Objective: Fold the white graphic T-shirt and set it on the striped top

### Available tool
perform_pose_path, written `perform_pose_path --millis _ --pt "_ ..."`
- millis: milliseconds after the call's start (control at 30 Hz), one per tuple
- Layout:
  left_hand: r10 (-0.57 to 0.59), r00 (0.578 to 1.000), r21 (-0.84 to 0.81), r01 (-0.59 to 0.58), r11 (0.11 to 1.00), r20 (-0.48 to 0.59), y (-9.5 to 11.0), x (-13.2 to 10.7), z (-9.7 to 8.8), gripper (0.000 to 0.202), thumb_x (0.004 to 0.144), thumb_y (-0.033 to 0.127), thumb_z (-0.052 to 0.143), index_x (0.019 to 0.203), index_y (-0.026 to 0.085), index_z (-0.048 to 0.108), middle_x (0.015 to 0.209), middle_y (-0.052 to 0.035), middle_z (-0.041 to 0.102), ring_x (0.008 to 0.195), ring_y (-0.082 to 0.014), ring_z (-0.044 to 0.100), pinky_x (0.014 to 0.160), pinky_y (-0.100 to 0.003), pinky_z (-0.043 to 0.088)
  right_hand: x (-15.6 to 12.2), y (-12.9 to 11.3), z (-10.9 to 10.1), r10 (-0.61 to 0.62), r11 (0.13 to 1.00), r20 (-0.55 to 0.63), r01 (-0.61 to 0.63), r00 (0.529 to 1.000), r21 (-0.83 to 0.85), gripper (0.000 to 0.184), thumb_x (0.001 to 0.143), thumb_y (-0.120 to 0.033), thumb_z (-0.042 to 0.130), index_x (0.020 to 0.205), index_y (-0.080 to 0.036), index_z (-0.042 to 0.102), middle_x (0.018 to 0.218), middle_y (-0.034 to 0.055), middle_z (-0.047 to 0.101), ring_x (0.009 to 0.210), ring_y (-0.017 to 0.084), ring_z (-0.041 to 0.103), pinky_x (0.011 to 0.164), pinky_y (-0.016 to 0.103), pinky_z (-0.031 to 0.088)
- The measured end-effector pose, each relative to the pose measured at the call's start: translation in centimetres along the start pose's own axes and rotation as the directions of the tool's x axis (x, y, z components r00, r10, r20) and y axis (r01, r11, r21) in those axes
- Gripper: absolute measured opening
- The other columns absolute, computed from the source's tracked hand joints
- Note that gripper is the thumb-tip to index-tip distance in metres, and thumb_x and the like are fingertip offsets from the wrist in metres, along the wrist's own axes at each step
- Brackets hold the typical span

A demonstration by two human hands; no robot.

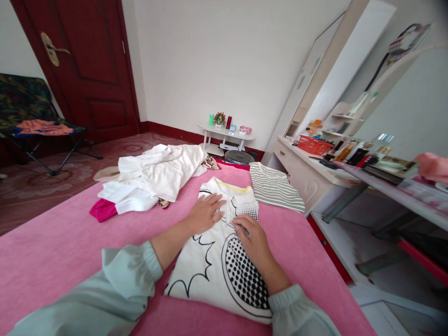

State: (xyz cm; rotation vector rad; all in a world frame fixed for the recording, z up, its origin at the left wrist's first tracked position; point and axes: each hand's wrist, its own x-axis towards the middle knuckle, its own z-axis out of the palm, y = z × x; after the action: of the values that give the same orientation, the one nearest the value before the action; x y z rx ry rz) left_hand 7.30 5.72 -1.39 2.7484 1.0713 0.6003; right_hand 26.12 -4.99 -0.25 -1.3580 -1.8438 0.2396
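Observation:
A white shirt (pixel 213 284) with black outlines and a dotted oval lies on the pink bedspread, its sides folded in and its yellow-trimmed collar away from me. Flat on the upper left of the shirt rests my left hand (pixel 207 212), fingers stretched out. My right hand (pixel 251 235) touches the shirt's middle near the front placket, its fingers curled together. Whether cloth is pinched between those fingers is hidden. Beyond the shirt to the right is a folded striped shirt (pixel 275 186). To the left sits a loose heap of white clothes (pixel 163 170) with a magenta piece (pixel 102 210) underneath.
The pink bedspread (pixel 63 252) extends around the shirt. A dressing table (pixel 297 163) with a red basket (pixel 314 144) and bottles stands at the right. A small glass-topped table (pixel 226 133) is by the far wall, and a folding chair (pixel 45 130) at far left.

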Motion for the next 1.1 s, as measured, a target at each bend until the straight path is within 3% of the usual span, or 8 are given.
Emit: perform_pose_path --millis 1100 --pt "0.003 1.0 -0.021 -0.003 1.0 0.001 0.1 -0.03 -0.15 0.049 0.095 0.048 0.032 0.139 0.029 0.041 0.149 -0.0027 0.035 0.139 -0.0239 0.026 0.112 -0.048 0.021 -0.09 -0.06 -0.12 0.01 1.0 0.004 -0.01 1.0 0.023 0.021 0.085 -0.013 0.048 0.094 -0.022 0.064 0.098 0.0051 0.064 0.095 0.02 0.057 0.086 0.035 0.045"
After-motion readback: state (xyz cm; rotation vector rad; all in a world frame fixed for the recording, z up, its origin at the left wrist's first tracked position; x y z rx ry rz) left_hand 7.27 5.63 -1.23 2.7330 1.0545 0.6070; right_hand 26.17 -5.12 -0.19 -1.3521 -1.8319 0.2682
